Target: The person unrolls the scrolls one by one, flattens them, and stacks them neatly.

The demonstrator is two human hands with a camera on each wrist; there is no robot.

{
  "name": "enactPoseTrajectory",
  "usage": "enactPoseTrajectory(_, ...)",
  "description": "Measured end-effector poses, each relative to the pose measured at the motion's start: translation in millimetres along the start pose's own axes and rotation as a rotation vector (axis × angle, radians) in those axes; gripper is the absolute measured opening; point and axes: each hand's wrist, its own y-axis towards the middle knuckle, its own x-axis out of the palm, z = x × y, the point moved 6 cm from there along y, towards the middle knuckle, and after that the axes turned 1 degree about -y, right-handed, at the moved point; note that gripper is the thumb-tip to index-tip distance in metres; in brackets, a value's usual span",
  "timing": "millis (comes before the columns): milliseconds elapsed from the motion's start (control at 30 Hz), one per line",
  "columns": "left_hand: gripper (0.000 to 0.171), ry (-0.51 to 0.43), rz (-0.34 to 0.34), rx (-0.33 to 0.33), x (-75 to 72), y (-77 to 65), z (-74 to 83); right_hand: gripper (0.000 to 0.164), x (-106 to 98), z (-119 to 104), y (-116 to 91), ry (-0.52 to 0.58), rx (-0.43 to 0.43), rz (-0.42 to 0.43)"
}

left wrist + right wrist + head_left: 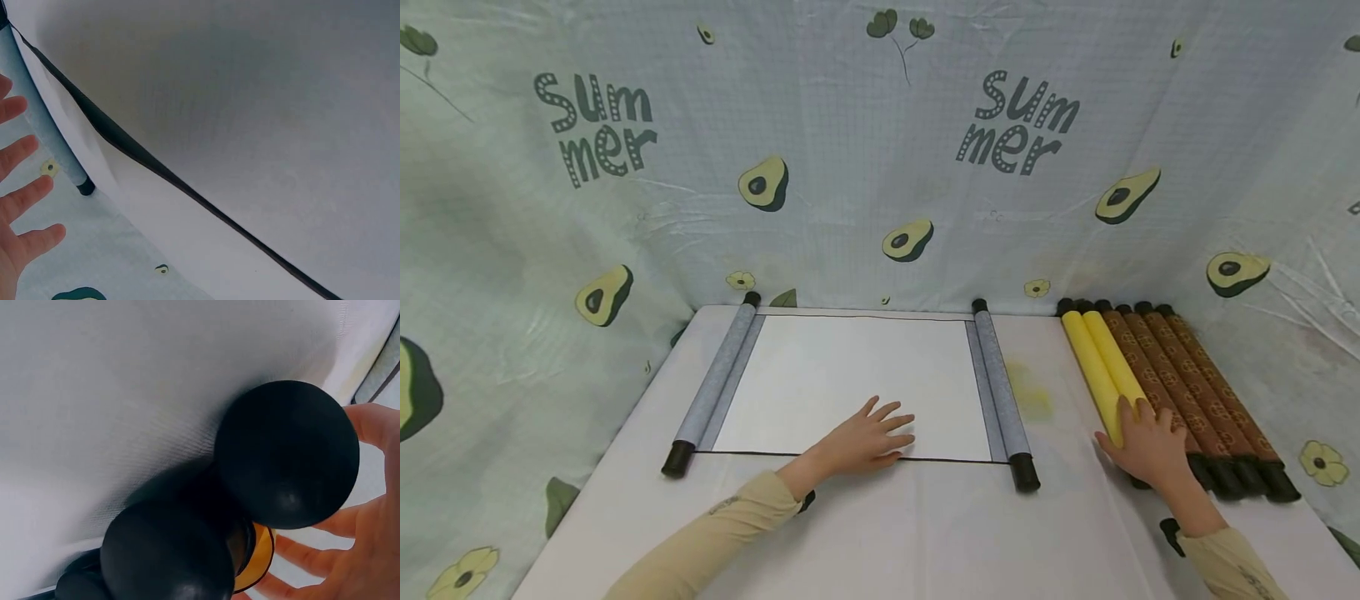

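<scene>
Fingers of the right hand (1150, 450): curled round the near end of the outermost yellow scroll (1090, 371), thumb along its left flank; that reads as a hold to me.
Fingers of the left hand (867, 440): spread wide, nothing in them, out over the front edge of the unrolled scroll (850, 375); touching or hovering, I can't tell.
Yellow scroll: right side of the desk (955, 533), leftmost in its row, a second yellow scroll (1112, 354) just beside it and brown patterned scrolls (1180, 375) past that.
Unrolled scroll: blank sheet laid out between the left roller (718, 375) and the right roller (1002, 383), both grey with black ends.
Step in hand: taking hold of that outermost roll, I'd judge, and it isn't out of its row yet.
Next move: calls, I reckon, for a firm pinch and a lift to my left, so the neighbour doesn't get dragged or set rolling.
Right wrist view: there's the black end cap (287, 456) square on, thumb one side, fingers the other, a neighbouring cap (169, 550) close by; from my head most of that hides under my hand.
Left wrist view: the black border (112, 132) swells into a dark band midway, where the head view gives me only a thin line.
</scene>
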Motion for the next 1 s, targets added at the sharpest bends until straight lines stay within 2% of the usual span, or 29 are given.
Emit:
enactPoseTrajectory(167,0.027,0.027,-0.002,-0.003,0.8,1.6,1.7,0.073,2.5,2.7,3.9,0.005,0.033,0.026)
enactPoseTrajectory(633,0.027,0.024,-0.010,-0.026,-0.5,4.5,0.7,0.079,6.8,13.1,12.4,0.012,0.085,-0.028)
enactPoseTrajectory(767,0.027,0.023,-0.002,-0.026,-0.6,5.0,0.8,0.080,5.1,14.2,14.3,0.012,0.089,0.017)
enactPoseTrajectory(1000,0.028,0.025,-0.012,-0.029,-3.9,4.5,0.7,0.071,2.2,12.1,16.5,-0.004,0.075,0.107)
